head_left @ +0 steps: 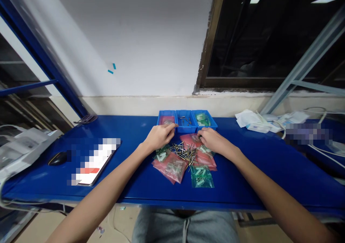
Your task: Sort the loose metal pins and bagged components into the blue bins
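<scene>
My left hand (161,135) hovers at the front of the left and middle blue bins, its fingers drawn together; whatever they may hold is too small to make out. My right hand (214,139) is closed in front of the right bin, over the pile's far side, its fingertips partly hidden. Between and below my hands lies a heap of thin metal pins (187,152), some silver, some brass-coloured. Around it are red plastic bags (175,166) and green plastic bags (202,177) with small pale pieces inside.
Against the wall stand a left bin (161,114) with a red bag, a middle bin (185,129) with a few metal pieces and a right bin (212,124) with green bags. A tablet-like device (99,164) and black mouse (57,158) lie left; white packaging (252,121) lies right.
</scene>
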`<state>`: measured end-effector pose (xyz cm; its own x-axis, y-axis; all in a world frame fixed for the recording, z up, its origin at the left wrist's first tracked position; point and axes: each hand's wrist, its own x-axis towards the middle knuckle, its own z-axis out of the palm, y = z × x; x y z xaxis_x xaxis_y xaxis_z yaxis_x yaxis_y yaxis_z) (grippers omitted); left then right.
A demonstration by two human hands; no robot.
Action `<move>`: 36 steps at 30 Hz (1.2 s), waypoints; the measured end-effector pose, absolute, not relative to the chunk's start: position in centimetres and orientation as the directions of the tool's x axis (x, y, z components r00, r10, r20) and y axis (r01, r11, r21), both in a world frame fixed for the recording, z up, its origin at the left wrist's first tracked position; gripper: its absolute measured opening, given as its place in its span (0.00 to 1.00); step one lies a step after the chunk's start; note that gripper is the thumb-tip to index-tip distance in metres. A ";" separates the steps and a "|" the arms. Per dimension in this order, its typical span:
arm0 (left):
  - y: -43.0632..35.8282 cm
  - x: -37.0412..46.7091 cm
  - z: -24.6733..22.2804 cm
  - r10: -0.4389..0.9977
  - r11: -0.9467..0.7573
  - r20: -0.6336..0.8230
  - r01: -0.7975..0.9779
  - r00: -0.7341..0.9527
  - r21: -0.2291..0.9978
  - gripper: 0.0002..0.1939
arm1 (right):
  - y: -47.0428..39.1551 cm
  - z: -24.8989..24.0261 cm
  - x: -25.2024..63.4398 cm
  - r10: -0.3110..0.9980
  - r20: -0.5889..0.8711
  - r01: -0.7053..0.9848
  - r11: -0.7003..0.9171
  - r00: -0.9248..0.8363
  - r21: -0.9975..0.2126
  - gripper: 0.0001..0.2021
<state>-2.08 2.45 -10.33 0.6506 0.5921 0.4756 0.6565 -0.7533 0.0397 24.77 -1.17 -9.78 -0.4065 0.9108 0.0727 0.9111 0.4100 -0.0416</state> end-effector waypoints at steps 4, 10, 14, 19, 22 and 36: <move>2.4 -2.1 -10.2 0.593 -0.753 0.474 0.657 0.651 0.039 0.15 | -1.6 -9.2 24.4 0.918 0.048 0.919 0.394 -0.393 -0.008 0.12; 2.3 -2.0 -10.0 0.597 -0.755 0.463 0.654 0.655 0.049 0.15 | -1.8 -9.1 24.9 0.926 0.015 0.923 0.378 -0.378 -0.067 0.12; 2.3 -2.0 -9.8 0.599 -0.751 0.469 0.659 0.649 0.048 0.15 | -1.9 -8.8 25.3 0.935 -0.018 0.928 0.348 -0.353 -0.130 0.13; 2.3 -2.2 -9.8 0.593 -0.753 0.476 0.657 0.649 0.043 0.14 | -1.8 -8.8 25.6 0.939 -0.035 0.926 0.329 -0.341 -0.185 0.15; 2.3 -2.3 -9.8 0.586 -0.758 0.475 0.652 0.657 0.034 0.14 | -1.7 -9.0 25.8 0.936 -0.042 0.925 0.337 -0.350 -0.177 0.17; 2.3 -2.3 -9.8 0.580 -0.759 0.463 0.651 0.670 0.008 0.11 | -1.6 -8.6 25.3 0.924 0.035 0.922 0.383 -0.381 -0.054 0.10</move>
<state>-2.27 2.30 -9.79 0.6704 0.5798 0.4631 0.6511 -0.7590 0.0077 25.32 -1.60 -8.64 -0.3812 0.9238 0.0351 0.9223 0.3826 -0.0538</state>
